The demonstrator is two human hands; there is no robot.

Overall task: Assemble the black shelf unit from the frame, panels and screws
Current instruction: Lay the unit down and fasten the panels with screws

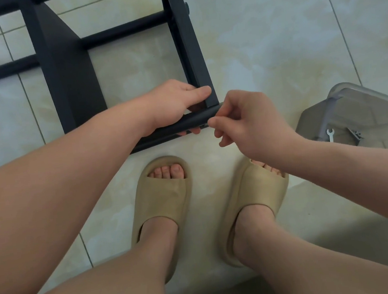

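Pale marbled tile, cream and grey with thin grout lines, makes the floor (271,31) where we stand in tan slippers (163,205). The black frame (192,51) rests on this floor at the upper left and runs off the top and left edges of the view. A wide black panel (70,76) is set between its rails.

The frame's near corner lies just ahead of our toes. There our left hand (174,103) grips the bottom bar (199,118), fingers curled under it and thumb laid across the upright. Our right hand (250,121) meets the end of the same bar, with thumb and forefinger pinched together and the other fingers loosely curled. What they pinch is too small for us to tell.

Open tile stretches from the frame's right side to a clear plastic box (360,98), which is cut off by the right edge. A small white wrench (330,135) lies inside the box.
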